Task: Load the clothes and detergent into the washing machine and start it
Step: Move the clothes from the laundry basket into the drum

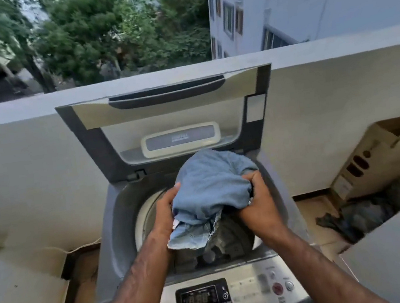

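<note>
Together, two hands, left hand [165,214] and right hand [259,207], clutch one blue garment [209,188]. Beneath them gapes one washing machine [115,213], lid [84,131] raised beyond.

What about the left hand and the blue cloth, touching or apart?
Touching. The head view shows the left hand gripping the blue cloth at its left edge, thumb pressed on top, no gap between them.

Bare forearms [144,275]; bare left hand [165,217], right hand [259,211]
</note>
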Action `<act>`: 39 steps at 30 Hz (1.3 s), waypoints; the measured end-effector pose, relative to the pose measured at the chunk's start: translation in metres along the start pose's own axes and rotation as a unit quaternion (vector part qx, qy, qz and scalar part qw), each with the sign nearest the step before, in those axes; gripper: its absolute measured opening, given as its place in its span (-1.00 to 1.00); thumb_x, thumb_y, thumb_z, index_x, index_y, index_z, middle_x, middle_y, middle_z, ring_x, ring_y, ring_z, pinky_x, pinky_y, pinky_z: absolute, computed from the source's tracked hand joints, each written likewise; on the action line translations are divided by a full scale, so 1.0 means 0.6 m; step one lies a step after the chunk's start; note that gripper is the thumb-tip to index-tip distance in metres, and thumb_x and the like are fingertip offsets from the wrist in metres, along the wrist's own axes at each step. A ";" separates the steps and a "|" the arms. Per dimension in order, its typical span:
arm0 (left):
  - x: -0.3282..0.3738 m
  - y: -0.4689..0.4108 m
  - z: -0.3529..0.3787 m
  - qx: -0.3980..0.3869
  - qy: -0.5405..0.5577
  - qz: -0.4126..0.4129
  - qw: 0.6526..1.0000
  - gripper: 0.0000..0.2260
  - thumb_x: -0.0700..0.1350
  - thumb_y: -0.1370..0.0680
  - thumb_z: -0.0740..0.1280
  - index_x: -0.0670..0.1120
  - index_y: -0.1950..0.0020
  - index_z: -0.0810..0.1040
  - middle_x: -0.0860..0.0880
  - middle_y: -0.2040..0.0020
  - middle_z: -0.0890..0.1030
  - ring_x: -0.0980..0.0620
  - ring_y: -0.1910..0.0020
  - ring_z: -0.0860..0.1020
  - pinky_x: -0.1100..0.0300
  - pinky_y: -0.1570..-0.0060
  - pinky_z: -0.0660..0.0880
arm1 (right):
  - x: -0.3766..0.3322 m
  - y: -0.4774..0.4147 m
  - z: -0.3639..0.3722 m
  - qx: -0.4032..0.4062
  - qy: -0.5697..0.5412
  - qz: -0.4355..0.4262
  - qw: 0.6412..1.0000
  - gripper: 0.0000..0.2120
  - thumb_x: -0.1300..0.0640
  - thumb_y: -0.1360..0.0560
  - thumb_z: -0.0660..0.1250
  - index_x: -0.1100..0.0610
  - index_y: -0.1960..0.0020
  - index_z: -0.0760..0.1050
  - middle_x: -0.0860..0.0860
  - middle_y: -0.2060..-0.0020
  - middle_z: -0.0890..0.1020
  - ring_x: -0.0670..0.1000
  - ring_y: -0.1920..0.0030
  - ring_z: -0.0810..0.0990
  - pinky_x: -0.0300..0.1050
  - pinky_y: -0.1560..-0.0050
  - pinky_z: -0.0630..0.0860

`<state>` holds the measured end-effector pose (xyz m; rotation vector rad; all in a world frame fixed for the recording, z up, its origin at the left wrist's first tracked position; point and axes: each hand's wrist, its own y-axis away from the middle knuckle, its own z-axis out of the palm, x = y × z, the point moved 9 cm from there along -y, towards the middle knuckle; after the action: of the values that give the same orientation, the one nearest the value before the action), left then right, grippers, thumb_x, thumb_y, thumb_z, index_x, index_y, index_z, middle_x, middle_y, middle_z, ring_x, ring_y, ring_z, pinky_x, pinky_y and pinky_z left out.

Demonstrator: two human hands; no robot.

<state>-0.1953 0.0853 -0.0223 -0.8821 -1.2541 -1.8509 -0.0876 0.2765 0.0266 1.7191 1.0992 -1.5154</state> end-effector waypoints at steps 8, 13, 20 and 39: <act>-0.152 -0.119 -0.141 0.071 -0.091 -0.104 0.988 -0.51 0.03 -0.52 0.43 -0.32 -0.28 0.60 -0.39 -0.09 0.66 -0.26 0.12 0.70 -0.08 -0.05 0.66 | 0.219 -0.013 0.106 -0.187 0.098 0.190 0.959 -0.43 0.47 -0.33 0.39 0.09 -0.26 0.44 0.01 -0.08 0.64 -0.02 -0.10 0.63 -0.25 0.00 0.55; -0.197 -0.149 -0.176 0.148 -0.131 -0.114 0.974 -0.69 -0.18 -0.56 0.45 -0.20 -0.29 0.57 -0.19 -0.13 0.69 -0.09 0.08 0.68 0.20 0.29 0.58 | 0.295 -0.020 0.136 -0.231 0.152 0.317 0.907 -0.42 0.36 -0.35 0.40 0.10 -0.33 0.38 0.10 -0.13 0.62 0.05 -0.08 0.63 -0.02 0.02 0.64; -0.260 -0.197 -0.176 0.124 -0.216 -0.171 0.953 -0.49 -0.26 -0.54 0.42 -0.13 -0.49 0.45 -0.10 -0.16 0.60 -0.12 -0.13 0.60 0.00 -0.26 0.56 | 0.349 -0.047 0.177 -0.283 0.218 0.387 0.850 -0.35 0.37 -0.50 0.31 0.16 -0.56 0.26 0.16 -0.33 0.52 0.05 -0.06 0.48 -0.25 0.34 0.41; -0.157 -0.059 0.069 -0.078 -0.271 -0.130 0.951 -0.79 -0.10 -0.62 0.30 -0.12 -0.20 0.62 -0.09 0.00 0.71 -0.11 0.08 0.70 0.06 0.06 0.52 | 0.180 0.015 0.031 -0.251 0.020 0.291 0.923 -0.77 0.23 -0.59 0.36 0.07 -0.22 0.61 0.13 -0.08 0.74 0.04 0.05 0.71 -0.11 0.07 0.57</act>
<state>-0.1718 0.1516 -0.1054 -1.4401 -1.6318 -2.0047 -0.0879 0.2777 -0.0832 1.5197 0.7968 -0.7516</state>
